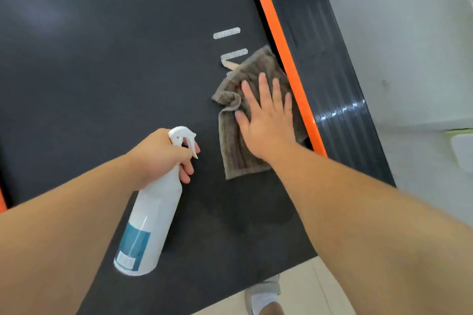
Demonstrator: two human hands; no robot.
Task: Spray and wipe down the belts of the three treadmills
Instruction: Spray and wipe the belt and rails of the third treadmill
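A dark treadmill belt (pixel 115 59) fills most of the view. My right hand (pixel 266 120) lies flat with straight fingers on a grey-brown cloth (pixel 235 153), pressing it onto the belt close to the orange side strip (pixel 281 41). My left hand (pixel 158 156) grips the neck of a white spray bottle (pixel 151 217) with a blue label, held above the belt to the left of the cloth, nozzle pointing right.
A ribbed black side rail (pixel 322 59) runs beyond the orange strip, with pale floor (pixel 409 46) to its right. White dashed marks (pixel 226 33) lie on the belt above the cloth. A foot in a white sock (pixel 263 296) stands on light tiles at the belt's near end.
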